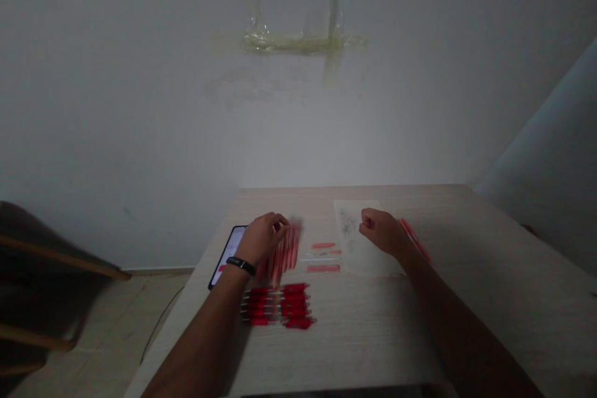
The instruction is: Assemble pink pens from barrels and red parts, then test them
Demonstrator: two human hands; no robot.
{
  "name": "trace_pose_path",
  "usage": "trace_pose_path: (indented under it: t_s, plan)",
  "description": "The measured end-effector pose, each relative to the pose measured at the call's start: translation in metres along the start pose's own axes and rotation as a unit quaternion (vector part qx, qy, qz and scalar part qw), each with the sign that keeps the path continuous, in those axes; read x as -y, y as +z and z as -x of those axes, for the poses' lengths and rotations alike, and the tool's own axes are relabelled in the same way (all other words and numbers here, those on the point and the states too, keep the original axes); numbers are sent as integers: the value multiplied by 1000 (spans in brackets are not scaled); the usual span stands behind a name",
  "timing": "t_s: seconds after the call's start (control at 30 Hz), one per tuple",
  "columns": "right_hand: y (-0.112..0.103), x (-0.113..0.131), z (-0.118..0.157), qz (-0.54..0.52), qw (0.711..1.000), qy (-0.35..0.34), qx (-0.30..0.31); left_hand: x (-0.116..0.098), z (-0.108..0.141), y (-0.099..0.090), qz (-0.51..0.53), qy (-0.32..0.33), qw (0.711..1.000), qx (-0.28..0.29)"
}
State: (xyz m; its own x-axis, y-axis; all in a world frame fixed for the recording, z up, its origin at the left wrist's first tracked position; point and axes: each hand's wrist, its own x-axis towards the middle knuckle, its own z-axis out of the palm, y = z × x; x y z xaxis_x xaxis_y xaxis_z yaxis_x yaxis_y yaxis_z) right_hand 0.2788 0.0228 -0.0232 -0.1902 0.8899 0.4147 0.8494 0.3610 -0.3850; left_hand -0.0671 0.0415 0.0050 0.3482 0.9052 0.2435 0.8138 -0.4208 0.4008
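Observation:
My left hand (265, 237), with a black band on its wrist, is over a row of pink pens (290, 249) at the left of the table; its fingers are curled, and what they hold, if anything, is too small to tell. Above a pale paper sheet (364, 261) with dark scribbles, my right hand (379, 229) is closed, its fingertips pressed together. Between the hands lie a pink pen part (323, 245), a clear tube (321, 259) and a pink barrel (323, 268). Several red pens (296, 308) are laid in a stack nearer me.
A phone (227, 255) with a lit screen lies at the left edge of the table (364, 348), partly behind my left wrist. More pink pens (413, 239) sit just right of the paper, beside my right forearm. A wall rises behind the table; dark wooden furniture (51, 298) stands at left.

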Motion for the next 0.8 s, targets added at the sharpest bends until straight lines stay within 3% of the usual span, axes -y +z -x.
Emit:
trace_pose_path:
  t_s: [0.53,0.8]
  plan:
    - [2,7,0,9,999,-35,23,-13,1,1,33,-23,999,26]
    - [6,8,-1,8,1000,-13,-5,-13,2,4,56,-20,998,36]
